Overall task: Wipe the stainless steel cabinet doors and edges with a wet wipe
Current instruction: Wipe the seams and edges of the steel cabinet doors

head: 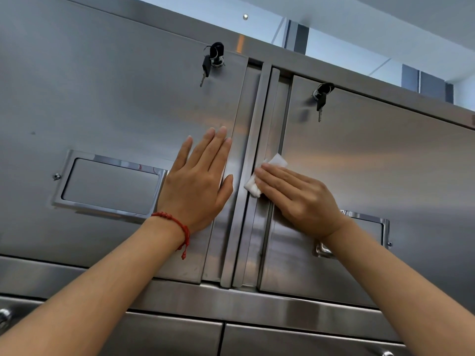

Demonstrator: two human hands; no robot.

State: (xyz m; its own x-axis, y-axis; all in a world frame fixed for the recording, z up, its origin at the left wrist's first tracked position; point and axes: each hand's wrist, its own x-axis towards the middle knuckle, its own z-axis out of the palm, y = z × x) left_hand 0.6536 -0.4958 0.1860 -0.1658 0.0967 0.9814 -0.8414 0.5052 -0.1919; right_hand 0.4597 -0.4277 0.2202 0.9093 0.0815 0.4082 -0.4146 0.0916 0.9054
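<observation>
We see the left hand (198, 186) laid flat, fingers straight, on the left cabinet door (115, 98) near its inner edge, a red bracelet (177, 224) on the wrist. The right hand (298, 199) presses a white wet wipe (270, 170) with straight fingers against the central vertical strip (253, 129) beside the right cabinet door (385, 163). Keys (205, 66) hang from both locks; the wipe seems folded.
</observation>
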